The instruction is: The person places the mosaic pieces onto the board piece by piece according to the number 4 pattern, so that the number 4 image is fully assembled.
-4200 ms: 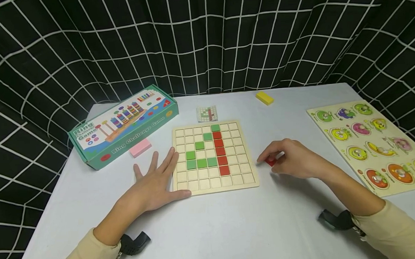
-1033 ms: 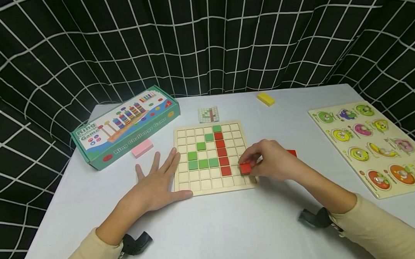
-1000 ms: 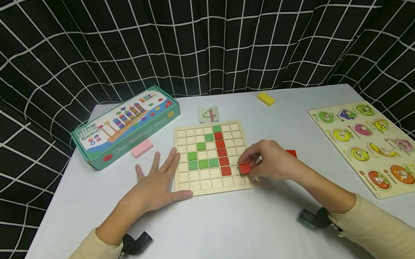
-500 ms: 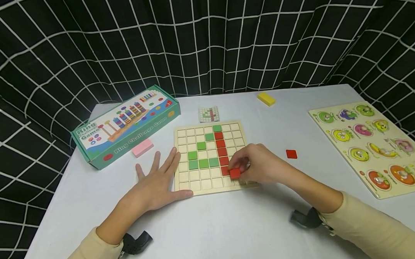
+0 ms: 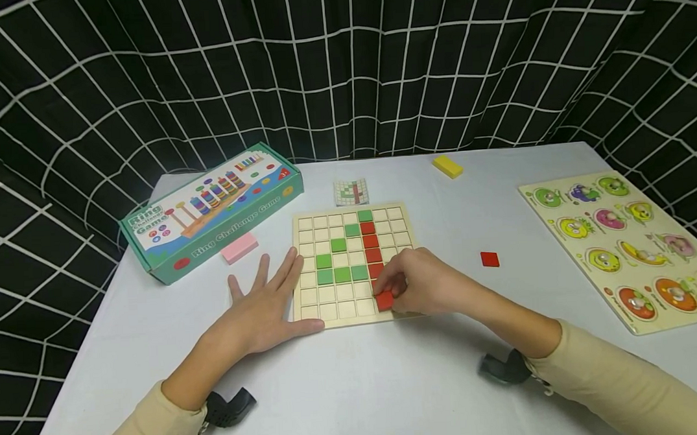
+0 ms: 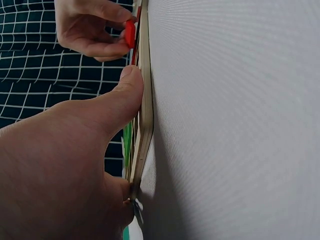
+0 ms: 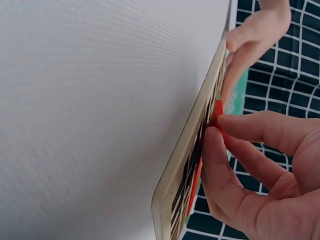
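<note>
In the head view my right hand [image 5: 424, 282] pinches a red square tile [image 5: 384, 300] over the near rows of a wooden grid board [image 5: 341, 312]. The right wrist view shows thumb and fingertips on that tile [image 7: 219, 111], tilted close to the board's face. Below a column of red tiles [image 5: 372, 255] sits the held one, and several green tiles [image 5: 342, 274] lie in cells to the left. My left hand [image 5: 259, 312] rests spread at the board's left edge, its thumb along the near-left corner. Another red tile [image 5: 490, 259] lies loose on the table, right of the board.
A small printed pattern card [image 5: 350, 192] lies behind the board. At left stand a green Ring Challenge Game box [image 5: 214, 213] and a pink block [image 5: 239, 248]. A yellow block [image 5: 448, 166] is at the back; a fruit puzzle board [image 5: 630, 250] lies at right.
My right hand picked up a red tile right of the board and carried it left over the grid, to the lower end of the red column. My left hand stays at the board's edge.
</note>
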{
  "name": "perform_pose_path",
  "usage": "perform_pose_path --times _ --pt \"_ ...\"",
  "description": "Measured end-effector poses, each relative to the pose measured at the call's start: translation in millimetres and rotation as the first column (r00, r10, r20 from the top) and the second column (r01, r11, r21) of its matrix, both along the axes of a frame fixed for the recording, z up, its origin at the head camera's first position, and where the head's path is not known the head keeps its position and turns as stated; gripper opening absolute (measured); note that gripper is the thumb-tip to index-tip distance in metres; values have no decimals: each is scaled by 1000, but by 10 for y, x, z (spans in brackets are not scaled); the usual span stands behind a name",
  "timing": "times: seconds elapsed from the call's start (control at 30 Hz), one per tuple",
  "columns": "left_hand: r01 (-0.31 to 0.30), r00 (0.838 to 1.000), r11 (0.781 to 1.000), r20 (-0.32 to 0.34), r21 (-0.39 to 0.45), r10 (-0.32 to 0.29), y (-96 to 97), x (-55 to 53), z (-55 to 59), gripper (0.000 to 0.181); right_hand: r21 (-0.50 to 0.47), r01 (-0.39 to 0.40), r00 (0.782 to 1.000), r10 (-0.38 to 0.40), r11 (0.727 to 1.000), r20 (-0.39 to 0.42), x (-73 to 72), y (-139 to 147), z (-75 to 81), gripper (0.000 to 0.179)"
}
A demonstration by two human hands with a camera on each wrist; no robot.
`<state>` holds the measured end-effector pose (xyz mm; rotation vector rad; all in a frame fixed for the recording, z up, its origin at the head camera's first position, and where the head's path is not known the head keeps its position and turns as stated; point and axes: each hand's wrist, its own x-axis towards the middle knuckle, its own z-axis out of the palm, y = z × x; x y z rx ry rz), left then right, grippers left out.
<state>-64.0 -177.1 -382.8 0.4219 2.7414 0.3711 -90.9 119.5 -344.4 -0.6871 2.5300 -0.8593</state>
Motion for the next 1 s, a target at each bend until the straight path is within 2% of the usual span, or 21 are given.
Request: perform_pose_path --times 1.0 --pt "3 1000 1000 -3 -8 -3 3 -2 16 120 0 -17 1000 17 1000 -3 13 -16 -58 31"
